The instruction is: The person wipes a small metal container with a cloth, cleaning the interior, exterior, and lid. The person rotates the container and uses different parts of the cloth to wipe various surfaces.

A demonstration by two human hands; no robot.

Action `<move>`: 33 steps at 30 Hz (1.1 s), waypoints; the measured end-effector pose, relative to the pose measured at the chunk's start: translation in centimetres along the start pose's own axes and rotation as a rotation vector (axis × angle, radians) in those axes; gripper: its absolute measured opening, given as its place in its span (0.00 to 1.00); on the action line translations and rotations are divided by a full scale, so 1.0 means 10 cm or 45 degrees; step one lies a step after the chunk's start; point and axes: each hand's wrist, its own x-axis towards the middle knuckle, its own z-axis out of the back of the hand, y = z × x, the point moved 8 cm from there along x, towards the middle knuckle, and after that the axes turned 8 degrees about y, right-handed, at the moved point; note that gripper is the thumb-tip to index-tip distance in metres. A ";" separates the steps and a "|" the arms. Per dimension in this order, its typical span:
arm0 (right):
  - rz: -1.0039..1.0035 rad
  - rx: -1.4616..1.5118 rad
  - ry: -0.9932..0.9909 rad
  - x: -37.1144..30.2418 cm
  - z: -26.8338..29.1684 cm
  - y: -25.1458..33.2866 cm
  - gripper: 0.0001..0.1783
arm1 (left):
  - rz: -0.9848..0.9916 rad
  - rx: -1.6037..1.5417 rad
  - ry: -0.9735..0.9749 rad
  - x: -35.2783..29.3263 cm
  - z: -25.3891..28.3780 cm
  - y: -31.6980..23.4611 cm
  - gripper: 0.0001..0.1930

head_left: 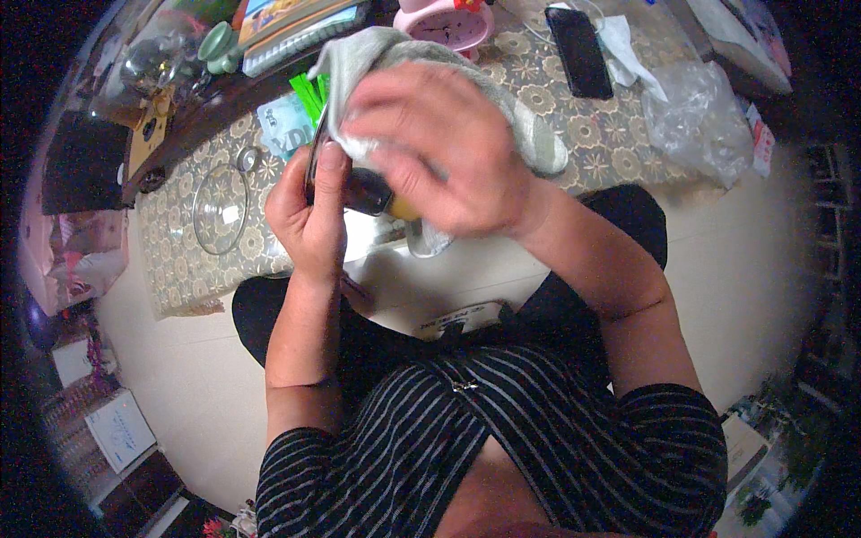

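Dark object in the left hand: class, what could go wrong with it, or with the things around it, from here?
1. The dark object could slip: the left hand alone seems to support it, near the table's front edge.
2. The cloth under the right hand has a loose end that might brush the phone.
3. The left arm might knock the clear round dish beside it.

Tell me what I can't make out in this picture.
All in the head view:
Dark, glossy object: full shape, covered by the left grip and grey-and-white fabric cloth.
Right grip: fingertips, blurred, seemingly by motion.
Round, pink clock: top, cut off by the upper edge.
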 end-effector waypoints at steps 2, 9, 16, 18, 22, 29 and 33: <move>0.020 0.037 -0.030 0.03 -0.01 0.04 0.13 | -0.029 -0.010 0.030 0.01 0.00 -0.01 0.11; -0.141 0.053 -0.025 -0.03 0.12 -0.26 0.11 | -0.020 -0.073 0.069 -0.02 0.04 0.06 0.11; -0.904 0.819 -0.119 -0.35 -0.04 -1.26 0.13 | -0.303 0.087 0.186 -0.07 0.08 -0.13 0.11; -0.700 0.734 -0.085 -0.27 -0.03 -1.17 0.14 | -0.224 0.062 0.135 -0.06 0.09 -0.09 0.10; -0.757 0.630 -0.052 -0.28 -0.05 -0.95 0.15 | -0.140 0.082 0.054 -0.04 0.06 -0.07 0.11; -0.051 -0.011 -0.022 -0.03 -0.07 -0.05 0.15 | 0.116 0.070 0.037 -0.02 0.04 0.07 0.13; 0.012 0.090 0.021 -0.04 -0.16 0.11 0.16 | 0.036 -0.028 -0.081 0.05 0.12 0.12 0.20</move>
